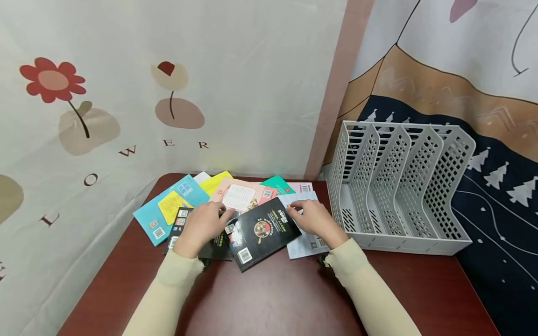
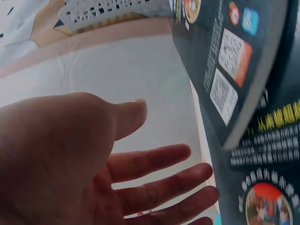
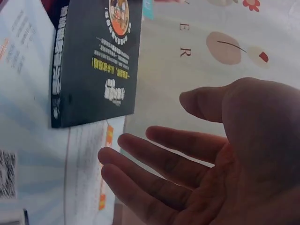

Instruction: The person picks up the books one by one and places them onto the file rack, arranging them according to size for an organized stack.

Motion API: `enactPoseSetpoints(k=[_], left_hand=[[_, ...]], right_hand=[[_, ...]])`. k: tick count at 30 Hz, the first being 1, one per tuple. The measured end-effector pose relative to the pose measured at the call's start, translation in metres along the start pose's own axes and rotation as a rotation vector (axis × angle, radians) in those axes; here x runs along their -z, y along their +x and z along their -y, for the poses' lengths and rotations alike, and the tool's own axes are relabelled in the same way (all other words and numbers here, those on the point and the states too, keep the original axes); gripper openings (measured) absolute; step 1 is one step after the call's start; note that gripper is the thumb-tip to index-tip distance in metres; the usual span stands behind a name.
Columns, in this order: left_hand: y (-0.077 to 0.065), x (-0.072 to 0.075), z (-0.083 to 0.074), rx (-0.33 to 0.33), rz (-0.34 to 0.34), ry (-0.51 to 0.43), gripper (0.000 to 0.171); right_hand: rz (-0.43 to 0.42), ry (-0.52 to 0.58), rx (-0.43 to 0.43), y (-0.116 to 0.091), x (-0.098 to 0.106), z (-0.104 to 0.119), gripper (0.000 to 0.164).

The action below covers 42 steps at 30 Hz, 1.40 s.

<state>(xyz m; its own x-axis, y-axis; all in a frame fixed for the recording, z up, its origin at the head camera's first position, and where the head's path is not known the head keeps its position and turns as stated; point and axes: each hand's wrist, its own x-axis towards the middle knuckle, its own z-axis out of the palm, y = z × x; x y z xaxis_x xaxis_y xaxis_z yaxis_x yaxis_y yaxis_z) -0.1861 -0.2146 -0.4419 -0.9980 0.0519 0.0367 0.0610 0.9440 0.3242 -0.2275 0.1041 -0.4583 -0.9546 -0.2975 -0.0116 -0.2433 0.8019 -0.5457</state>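
A black book (image 1: 265, 233) with a round picture lies tilted on top of a spread of books, between the two hands. My left hand (image 1: 206, 226) hovers over a second black book (image 1: 218, 247); in the left wrist view its fingers (image 2: 159, 157) are spread and relaxed, holding nothing. At the top book's right corner is my right hand (image 1: 311, 215), above a pale blue book (image 1: 302, 246). The right wrist view shows its fingers (image 3: 164, 159) loosely extended, apart from the black book (image 3: 98, 65).
A white perforated rack (image 1: 399, 186) with several upright compartments stands at the table's right. Behind the black books lie a blue book (image 1: 153, 217), a pink book (image 1: 244, 193), a green book (image 1: 278, 184) and a yellow one (image 1: 216, 182). A printed curtain (image 1: 252, 93) hangs behind the table (image 1: 269, 298).
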Motion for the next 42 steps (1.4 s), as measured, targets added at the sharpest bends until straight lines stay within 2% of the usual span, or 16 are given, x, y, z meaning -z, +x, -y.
enactPoseSetpoints(k=[7,12,16,22,27,32,37,42], left_hand=[[-0.001,0.001,0.004,0.055,0.084,-0.012,0.044],[-0.007,-0.003,0.003,0.112,0.138,0.019,0.051],[-0.015,-0.006,0.002,0.156,0.188,0.062,0.06],[-0.017,-0.008,-0.005,0.149,0.262,0.103,0.064],[-0.012,-0.011,-0.008,0.136,0.258,0.108,0.065],[-0.008,-0.016,-0.006,0.124,0.228,0.09,0.059],[-0.003,-0.019,-0.006,0.143,0.185,0.073,0.058],[0.0,-0.019,-0.006,0.158,0.184,0.079,0.059]], right_hand=[[-0.028,-0.004,-0.01,0.005,-0.015,-0.004,0.049],[-0.041,-0.044,0.028,0.004,-0.027,0.0,0.046],[-0.045,-0.087,0.024,0.002,-0.035,0.002,0.045],[-0.046,-0.152,0.041,-0.001,-0.039,0.005,0.041],[-0.06,-0.162,0.037,0.0,-0.041,0.007,0.044],[-0.092,-0.12,0.004,0.003,-0.045,0.005,0.047],[-0.078,-0.002,-0.067,0.006,-0.047,0.002,0.047],[-0.031,0.123,-0.147,0.008,-0.044,-0.001,0.041]])
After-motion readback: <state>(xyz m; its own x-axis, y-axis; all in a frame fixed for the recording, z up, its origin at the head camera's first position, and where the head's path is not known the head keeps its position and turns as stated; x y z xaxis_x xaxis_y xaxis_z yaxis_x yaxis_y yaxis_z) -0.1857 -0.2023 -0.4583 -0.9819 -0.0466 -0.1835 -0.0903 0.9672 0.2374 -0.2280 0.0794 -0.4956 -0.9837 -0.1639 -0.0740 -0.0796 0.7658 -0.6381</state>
